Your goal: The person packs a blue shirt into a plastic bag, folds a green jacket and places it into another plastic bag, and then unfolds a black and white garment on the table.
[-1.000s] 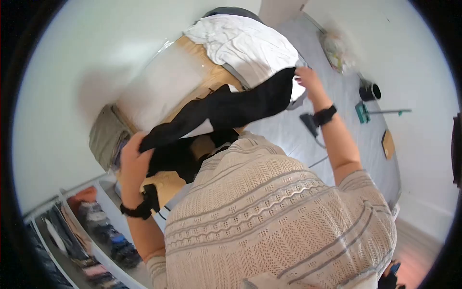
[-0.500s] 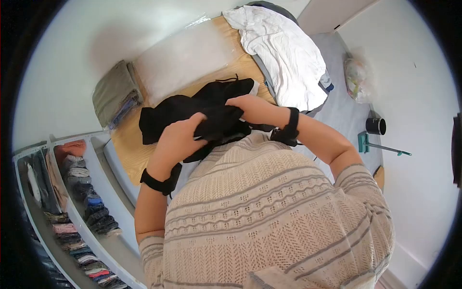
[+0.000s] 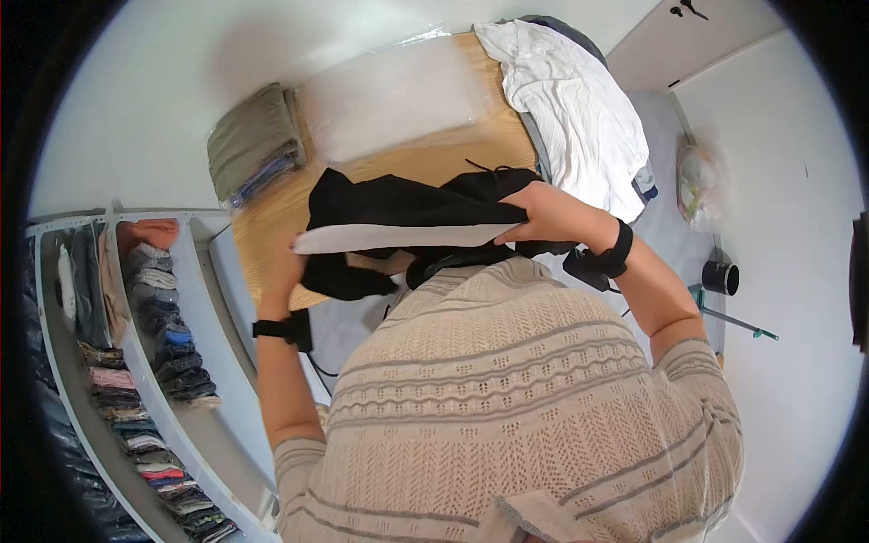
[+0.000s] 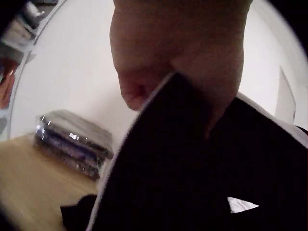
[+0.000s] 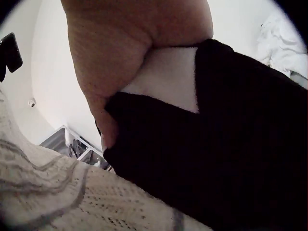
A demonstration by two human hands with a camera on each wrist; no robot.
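Note:
A black garment [image 3: 389, 201] with a white strip and a thin black cord is stretched between my two hands, close over the table in front of my body. My left hand [image 3: 284, 270] pinches its left end; in the left wrist view the thumb and fingers hold a corner of the black cloth [image 4: 163, 163]. At the other end, my right hand [image 3: 550, 215] grips the cloth near the tip of the white strip. The right wrist view has black fabric [image 5: 231, 144] with a white patch [image 5: 168, 77] hanging from that hand. Folds of the garment hide part of the table.
A wooden table [image 3: 262, 262] bears a stack of folded clothes [image 3: 258, 140] in clear plastic and flat clear plastic bags [image 3: 394, 95]. White clothing [image 3: 579, 118] drapes over the right end. Shelving [image 3: 195, 271] with packed clothes stands left; a black bin [image 3: 720, 278] is on the floor right.
One second ago the garment was spread wide and tilted; then the hands came together over it, bunching it. Now they are apart again, holding it level with the white strip showing.

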